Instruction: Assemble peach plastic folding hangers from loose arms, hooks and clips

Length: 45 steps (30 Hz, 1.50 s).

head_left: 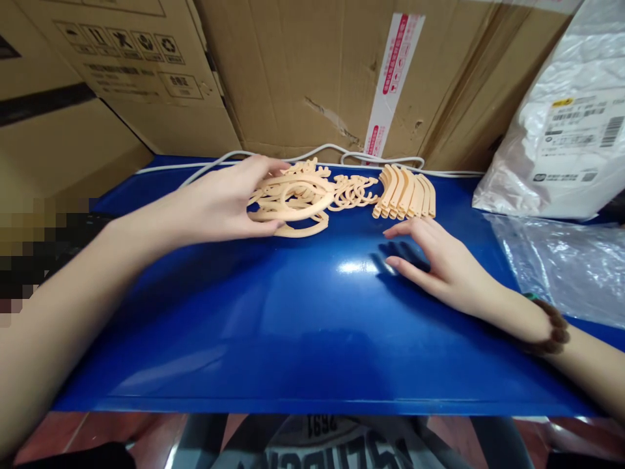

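Observation:
My left hand curves around the left end of a heap of beige plastic folding hangers, with its thumb in front and fingers behind. The hand covers part of the heap. Next to the heap lie loose beige hooks, tangled together. Right of these, a row of curved beige hanger arms sits neatly nested. My right hand hovers just in front of that row, thumb and fingers apart, with nothing in it.
Cardboard boxes wall off the back and left of the blue table. A white cable runs behind the parts. At the right stand a white parcel bag and a clear plastic sheet.

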Tool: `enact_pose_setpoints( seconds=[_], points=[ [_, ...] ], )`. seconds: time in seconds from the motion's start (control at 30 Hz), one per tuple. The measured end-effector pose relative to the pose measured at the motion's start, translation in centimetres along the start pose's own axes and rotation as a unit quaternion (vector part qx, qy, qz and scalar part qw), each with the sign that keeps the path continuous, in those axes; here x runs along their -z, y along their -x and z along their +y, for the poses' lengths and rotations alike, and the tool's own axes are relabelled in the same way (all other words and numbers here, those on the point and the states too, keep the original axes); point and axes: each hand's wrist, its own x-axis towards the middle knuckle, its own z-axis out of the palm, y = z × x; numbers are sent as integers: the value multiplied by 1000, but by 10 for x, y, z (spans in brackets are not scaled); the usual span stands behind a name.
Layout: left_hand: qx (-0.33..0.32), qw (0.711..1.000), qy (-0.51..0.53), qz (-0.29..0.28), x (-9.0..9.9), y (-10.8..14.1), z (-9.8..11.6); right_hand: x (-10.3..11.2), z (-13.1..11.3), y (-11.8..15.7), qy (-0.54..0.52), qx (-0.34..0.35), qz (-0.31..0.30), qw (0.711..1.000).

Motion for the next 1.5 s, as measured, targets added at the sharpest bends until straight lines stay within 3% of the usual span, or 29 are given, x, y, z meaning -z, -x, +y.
enact_pose_setpoints(
  seconds=[0.2, 1.5],
  points=[
    [57, 993, 58, -85, -5, 0, -19, -5, 5, -1, 13, 19, -23, 999],
    [-31, 994, 12, -106, -10, -2, -15, -5, 5, 0, 20, 32, -54, 998]
  ],
)
